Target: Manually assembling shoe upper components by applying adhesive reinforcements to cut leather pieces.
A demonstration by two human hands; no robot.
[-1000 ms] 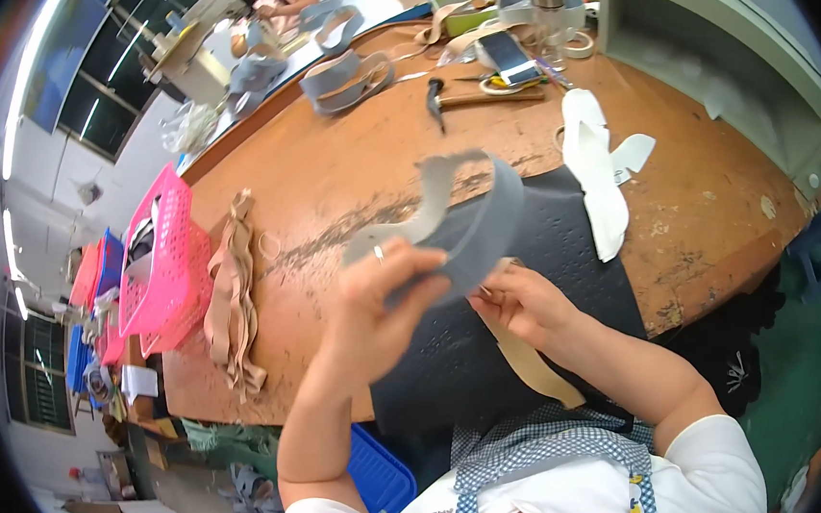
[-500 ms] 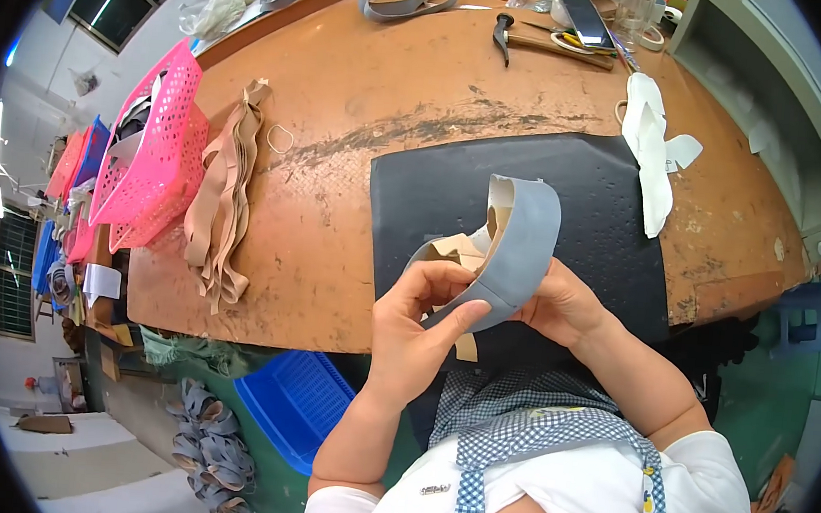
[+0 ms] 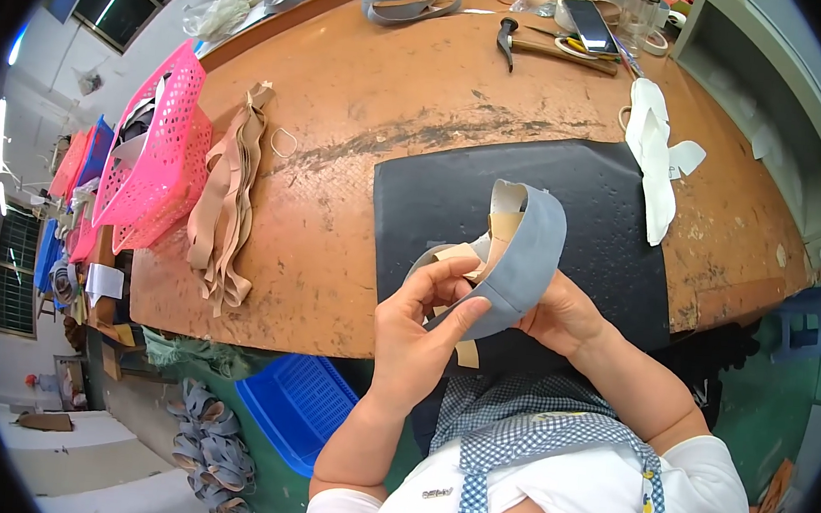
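Between my two hands is a grey-blue leather band [image 3: 531, 252] bent into a loop, with pale beige strips [image 3: 502, 227] along its inner side. My left hand [image 3: 414, 329] pinches the near left part, thumb on the outer face and fingers inside the loop. On the right, my right hand [image 3: 565, 312] closes on the band from behind; its fingertips are partly hidden by it. The loop is held tilted above a black mat [image 3: 615, 234]. A small beige tab [image 3: 467, 354] hangs below it, near my left wrist.
Tan strips [image 3: 227, 203] lie at the left beside a pink basket [image 3: 164, 141]. White pieces [image 3: 651, 160] rest at the mat's right edge. Farther back are a hammer [image 3: 561, 53], a phone [image 3: 590, 26] and another grey band [image 3: 411, 11]. A blue basket [image 3: 297, 412] stands below the table edge.
The band has turned slightly in my hands, and more of the beige strips inside it shows. My left fingers have shifted a little on its inner side.
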